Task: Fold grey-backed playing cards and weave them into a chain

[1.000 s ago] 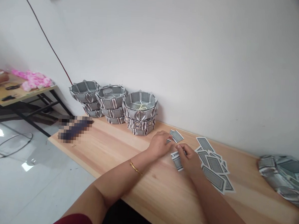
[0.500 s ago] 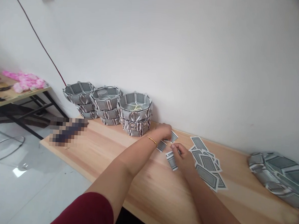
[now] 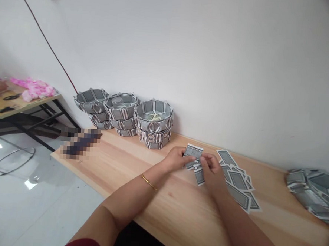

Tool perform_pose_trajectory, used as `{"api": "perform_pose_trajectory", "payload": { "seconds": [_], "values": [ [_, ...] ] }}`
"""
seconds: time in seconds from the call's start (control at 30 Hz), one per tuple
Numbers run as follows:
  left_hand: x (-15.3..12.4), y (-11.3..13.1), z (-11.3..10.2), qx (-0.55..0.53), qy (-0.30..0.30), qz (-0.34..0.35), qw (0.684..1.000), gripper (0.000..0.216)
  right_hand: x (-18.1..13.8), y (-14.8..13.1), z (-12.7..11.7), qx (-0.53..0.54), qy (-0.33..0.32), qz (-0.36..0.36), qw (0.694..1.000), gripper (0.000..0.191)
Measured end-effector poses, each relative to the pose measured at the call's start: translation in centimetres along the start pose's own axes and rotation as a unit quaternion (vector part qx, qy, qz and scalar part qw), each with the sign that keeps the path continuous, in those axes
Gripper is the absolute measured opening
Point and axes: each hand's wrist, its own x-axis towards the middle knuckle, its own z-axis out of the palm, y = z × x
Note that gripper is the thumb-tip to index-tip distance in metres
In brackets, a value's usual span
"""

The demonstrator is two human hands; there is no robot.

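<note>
My left hand [image 3: 175,159] grips the left side of a grey patterned playing card [image 3: 193,151], thumb in front and fingers behind. On the card's right side, my right hand [image 3: 212,169] pinches with bent fingers, partly hiding it. Below the held card another grey card piece [image 3: 199,178] shows; whether it lies on the table or hangs from my hands I cannot tell. Just right of my right hand lies a loose pile of grey-backed cards [image 3: 238,180] with white borders.
Three stacks of bowls made of folded cards [image 3: 153,124] stand along the wall at the left of the wooden table [image 3: 159,200]. Another folded-card piece [image 3: 313,191] sits at the right. A side table holds pink fluffy material [image 3: 38,89] and scissors [image 3: 11,97]; a person's hand shows there.
My left hand has come back from the table's far side toward my right hand, and a card is now held up between both. The view has shifted slightly.
</note>
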Motion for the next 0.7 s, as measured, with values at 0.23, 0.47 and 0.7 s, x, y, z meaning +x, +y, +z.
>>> {"api": "perform_pose_trajectory", "payload": {
  "seconds": [0.23, 0.47, 0.7],
  "values": [
    [-1.1, -1.5, 0.3, -0.067, -0.042, -0.048, 0.996, 0.039, -0.7, -0.6, -0.5, -0.044, -0.068, -0.037, 0.996, 0.029],
    [-0.9, -1.9, -0.2, -0.166, -0.096, -0.044, 0.981, 0.043, -0.2, -0.5, -0.9, -0.031, -0.011, -0.019, 0.999, 0.033],
    [-1.0, -1.3, -0.7, -0.293, -0.043, -0.042, 0.954, 0.041, -0.2, -0.4, -0.9, -0.06, -0.047, -0.034, 0.997, 0.032]
  ]
}}
